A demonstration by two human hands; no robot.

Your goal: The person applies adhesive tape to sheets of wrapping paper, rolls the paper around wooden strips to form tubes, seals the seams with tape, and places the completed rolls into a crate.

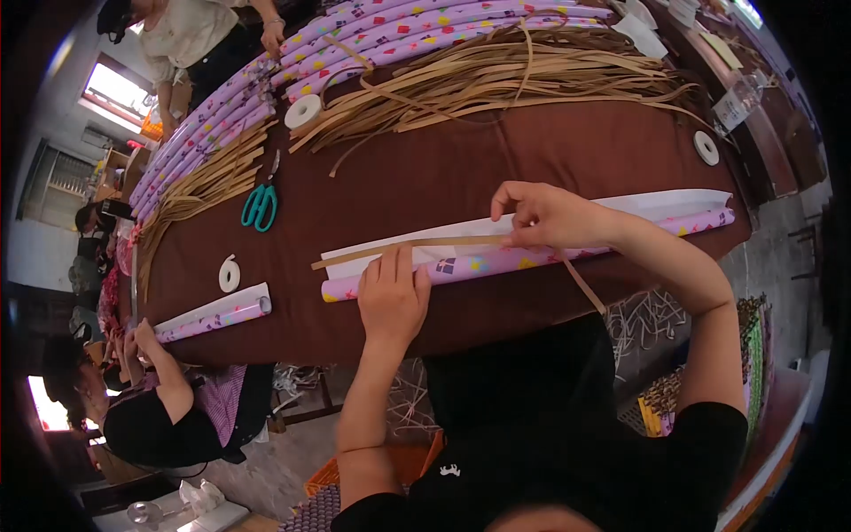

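A long purple patterned paper roll (479,264) with a white inner flap (660,204) lies across the brown cloth in front of me. Along the flap runs a tan strip (452,241). My left hand (393,297) lies on the roll and the strip near their left end, fingers stretched out flat. Farther right, my right hand (541,215) pinches the strip between thumb and fingertips, just above the roll. Below my right hand, the strip's free end hangs over the roll toward the table edge.
Teal scissors (260,207) and white tape rolls (230,273) lie on the brown cloth (399,177). Bundled tan strips (443,84) and purple rolls (425,35) fill the far side. A co-worker (168,399) at left handles another roll (213,319); another person (199,40) stands behind.
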